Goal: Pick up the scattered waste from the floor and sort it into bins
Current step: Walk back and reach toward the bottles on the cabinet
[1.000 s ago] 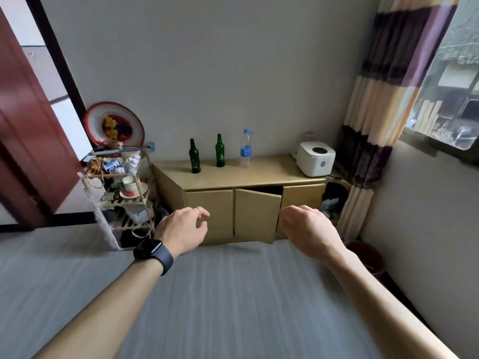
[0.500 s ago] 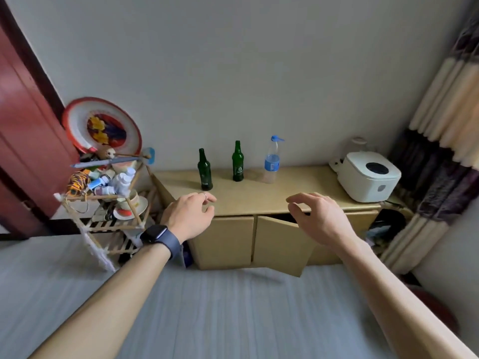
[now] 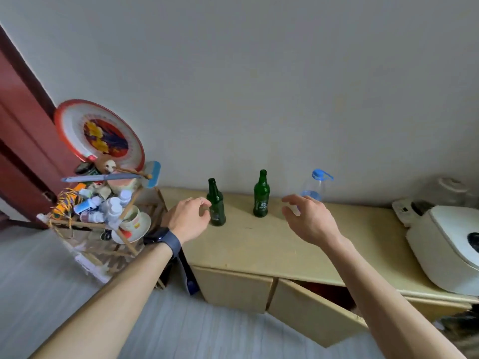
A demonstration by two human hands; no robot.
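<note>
Arms-out view over a pale wooden desk [image 3: 259, 242] with three upright bottles.

Holds the left hand [image 3: 188, 220], with a dark watch [image 3: 163, 239] at the wrist, right beside the left green bottle [image 3: 216, 207], fingers loosely curled and gripping nothing; cannot tell whether touching. Holds the right hand [image 3: 308, 218] in front of the lower part of a clear plastic bottle [image 3: 315, 189] with a blue cap, fingers spread, relaxed, empty. Shows a second green bottle [image 3: 261, 196] between the two hands, nearer the wall. Shows a white cooker [image 3: 445, 250] at the desk's right end, one cupboard door [image 3: 311, 309] ajar below, and a cluttered wooden rack [image 3: 103, 218] with a red-rimmed plate [image 3: 98, 133] propped on it to the left, beside a red door [image 3: 23, 141].
</note>
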